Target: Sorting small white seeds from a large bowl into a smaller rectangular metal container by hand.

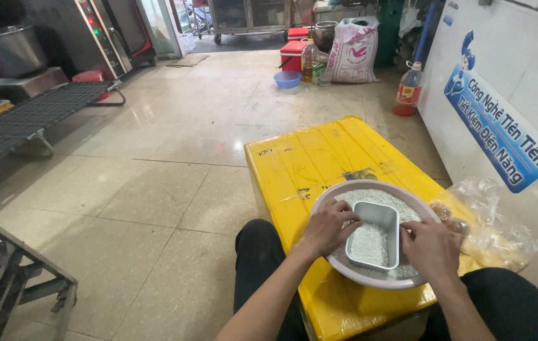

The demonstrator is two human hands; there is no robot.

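Note:
A round pale pink basin (pixel 344 191) of white grains rests on a yellow box (pixel 307 158) between my knees. A rectangular metal tin (pixel 373 235), partly filled with the grains, sits inside the basin. My left hand (pixel 329 227) grips the tin's left edge. My right hand (pixel 430 247) grips its right edge, fingers curled over the rim.
A crumpled clear plastic bag (pixel 490 221) lies on the box to the right, against a white cabinet (pixel 515 76). Across the tiled floor stand a red-capped bottle (pixel 409 88), a blue bowl (pixel 287 79), a red box (pixel 293 53) and a sack (pixel 352 50). A black rack (pixel 23 120) is at left.

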